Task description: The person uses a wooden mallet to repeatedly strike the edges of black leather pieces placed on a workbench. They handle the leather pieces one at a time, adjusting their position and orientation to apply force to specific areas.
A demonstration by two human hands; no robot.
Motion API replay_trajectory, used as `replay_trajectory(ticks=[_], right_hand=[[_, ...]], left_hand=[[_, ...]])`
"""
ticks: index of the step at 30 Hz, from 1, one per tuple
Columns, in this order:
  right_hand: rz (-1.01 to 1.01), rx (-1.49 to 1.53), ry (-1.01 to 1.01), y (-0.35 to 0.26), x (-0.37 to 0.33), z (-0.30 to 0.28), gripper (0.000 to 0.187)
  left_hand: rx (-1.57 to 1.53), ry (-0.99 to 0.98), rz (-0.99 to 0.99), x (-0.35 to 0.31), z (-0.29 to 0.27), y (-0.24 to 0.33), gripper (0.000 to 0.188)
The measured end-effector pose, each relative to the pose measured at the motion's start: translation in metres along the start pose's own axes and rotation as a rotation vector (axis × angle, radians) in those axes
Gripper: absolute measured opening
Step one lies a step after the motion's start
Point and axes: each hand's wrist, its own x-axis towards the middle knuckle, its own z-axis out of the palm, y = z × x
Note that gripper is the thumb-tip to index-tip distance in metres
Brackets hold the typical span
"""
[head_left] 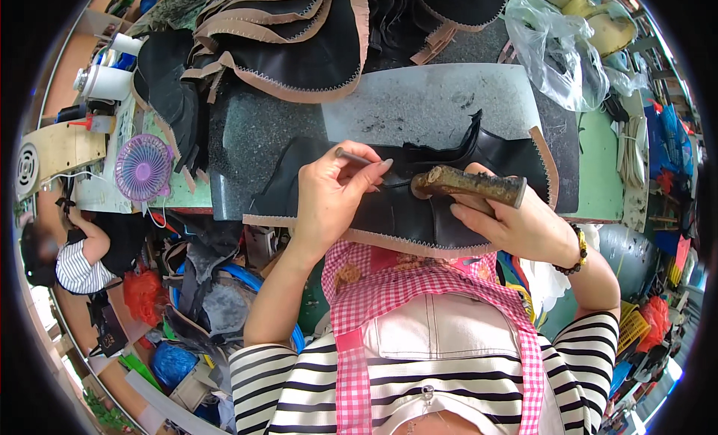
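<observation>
A black leather piece (467, 224) with a tan zigzag-stitched edge lies across the work surface in front of me. Between the thumb and fingers of my left hand (320, 207) is a thin metal punch (351, 157), held at a slant over the leather; where its tip ends is hard to make out. My right hand (516, 229) is wrapped round a hammer (475, 185) with a worn, rusty head. The head hovers over the leather to the right of the punch, and most of the handle is hidden by my hand.
Stacked black leather pieces (295, 65) with tan edges fill the far left, behind a pale slab (430, 98). A purple fan (143, 167) stands at left, a clear plastic bag (557, 50) at far right. Another person (78, 263) sits at the left rim.
</observation>
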Motion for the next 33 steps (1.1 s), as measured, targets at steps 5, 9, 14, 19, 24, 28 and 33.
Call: replay_trajectory(ticks=[5,9,14,19,24,28,33], right_hand=[[-0.01,-0.04,0.016,0.003,-0.004,-0.008,0.036],[-0.051,-0.028,0.016,0.006,-0.005,-0.009,0.035],[0.032,0.01,0.017,0.005,-0.005,-0.009,0.033],[-0.248,-0.105,0.279,-0.044,-0.009,-0.041,0.029],[-0.143,-0.448,0.021,-0.05,0.006,-0.031,0.035],[-0.206,-0.386,0.185,-0.015,0.004,-0.021,0.026],[-0.117,-0.36,0.059,0.002,0.002,-0.006,0.028]], left_hand=[[0.087,0.021,0.048,-0.003,-0.002,-0.004,0.012],[0.084,0.029,0.082,-0.003,-0.001,-0.006,0.012],[0.112,0.049,0.116,-0.003,0.002,-0.006,0.011],[0.324,0.107,0.324,-0.004,0.007,-0.011,0.012],[0.585,0.072,0.598,-0.003,0.01,0.0,0.012],[0.321,0.094,0.215,-0.003,0.005,-0.008,0.011],[0.127,0.068,0.108,0.0,0.005,-0.008,0.012]])
